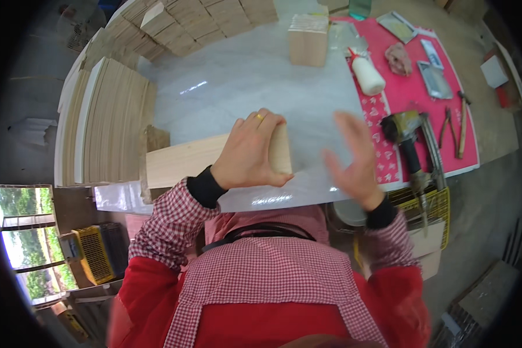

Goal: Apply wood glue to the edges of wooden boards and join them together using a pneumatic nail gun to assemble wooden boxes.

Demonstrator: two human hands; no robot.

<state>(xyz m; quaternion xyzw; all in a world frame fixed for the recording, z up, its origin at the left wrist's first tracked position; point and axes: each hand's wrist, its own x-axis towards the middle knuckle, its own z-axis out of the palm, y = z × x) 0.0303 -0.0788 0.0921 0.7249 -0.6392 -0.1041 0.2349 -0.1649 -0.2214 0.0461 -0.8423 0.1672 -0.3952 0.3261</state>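
Note:
A long pale wooden block (pixel 185 158) lies along the near edge of the covered table, its right end under my left hand (pixel 246 152). That hand spans the block's width, fingers on the far side and thumb on the near side. Apart from the wood, to its right, my right hand (pixel 354 162) hovers with the fingers spread and nothing in them; motion blurs it slightly. At the block's left end stands a small brown wood piece (pixel 156 138), next to a tall stack of thin boards (pixel 113 119).
More stacked wood (pixel 203 20) lines the far left. A small stack of wooden pieces (pixel 307 46) stands at the back. On the pink mat (pixel 397 98) lie a white glue bottle (pixel 368 75), a nail gun (pixel 409 139), pliers (pixel 448 127) and a hammer (pixel 463 124). A yellow basket (pixel 443 217) hangs below.

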